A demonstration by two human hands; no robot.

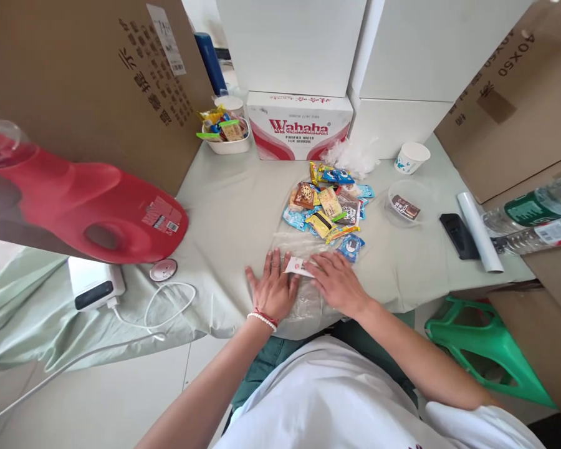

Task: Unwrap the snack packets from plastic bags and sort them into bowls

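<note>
My left hand (273, 288) lies flat, fingers spread, on a clear plastic bag (303, 302) at the front edge of the cloth-covered table (234, 206). My right hand (336, 284) rests palm down on the same bag. A small white packet with a red mark (298, 266) sits between the two hands, touching the fingertips of both. Just beyond lies a heap of several wrapped snacks (330, 209).
A red jug (88, 206) lies on its side at left, with a white power bank (96, 284) and cable. A Wahaha box (299, 128), bowl of snacks (227, 131), paper cup (411, 156), clear lidded container (406, 206), black phone (458, 236), white roll (479, 231), water bottles (537, 215), green stool (486, 349).
</note>
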